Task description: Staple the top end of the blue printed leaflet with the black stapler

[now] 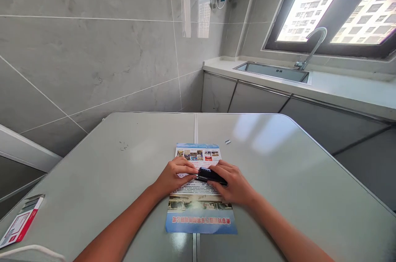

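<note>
A printed sheet with blue bands and small pictures lies on the light table, across its centre seam. Above the middle of the sheet is a black stapler, tilted a little. Around its right end wrap the fingers of my right hand. My left hand has its fingers pinched together at the stapler's left end; whatever lies between the fingertips is too small to make out.
Small staple strips lie beyond the sheet, and several loose staples are scattered at the back left. A red and white package rests at the left edge. Behind the table stand a counter and sink.
</note>
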`<act>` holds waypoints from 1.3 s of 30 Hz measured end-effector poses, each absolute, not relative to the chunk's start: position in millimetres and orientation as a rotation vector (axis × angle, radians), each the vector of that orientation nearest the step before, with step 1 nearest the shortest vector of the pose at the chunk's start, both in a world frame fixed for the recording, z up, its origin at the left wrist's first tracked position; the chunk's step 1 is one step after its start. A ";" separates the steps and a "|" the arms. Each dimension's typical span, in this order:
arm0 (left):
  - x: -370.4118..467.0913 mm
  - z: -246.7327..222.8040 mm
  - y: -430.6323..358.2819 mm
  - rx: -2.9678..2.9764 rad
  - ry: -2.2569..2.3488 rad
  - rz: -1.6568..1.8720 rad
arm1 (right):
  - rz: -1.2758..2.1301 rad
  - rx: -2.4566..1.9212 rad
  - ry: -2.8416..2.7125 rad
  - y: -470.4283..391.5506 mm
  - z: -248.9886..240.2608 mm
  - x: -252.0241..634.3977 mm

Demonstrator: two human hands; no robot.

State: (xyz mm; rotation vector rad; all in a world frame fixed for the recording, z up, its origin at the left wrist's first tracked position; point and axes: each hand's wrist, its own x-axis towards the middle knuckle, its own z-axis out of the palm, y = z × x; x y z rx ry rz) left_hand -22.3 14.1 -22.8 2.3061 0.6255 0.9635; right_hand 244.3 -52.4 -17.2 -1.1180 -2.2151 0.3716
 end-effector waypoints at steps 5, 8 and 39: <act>-21.8 -21.6 13.4 2.302 0.630 0.973 | 0.397 -1.112 -2.189 -52.6 -17.1 243.2; -21.2 -20.1 13.1 2.285 0.620 0.984 | 0.406 -1.113 -2.174 -52.9 -17.4 242.8; -15.6 -7.8 -2.2 2.487 0.417 0.808 | 0.598 -0.740 -2.090 -62.2 -5.0 230.7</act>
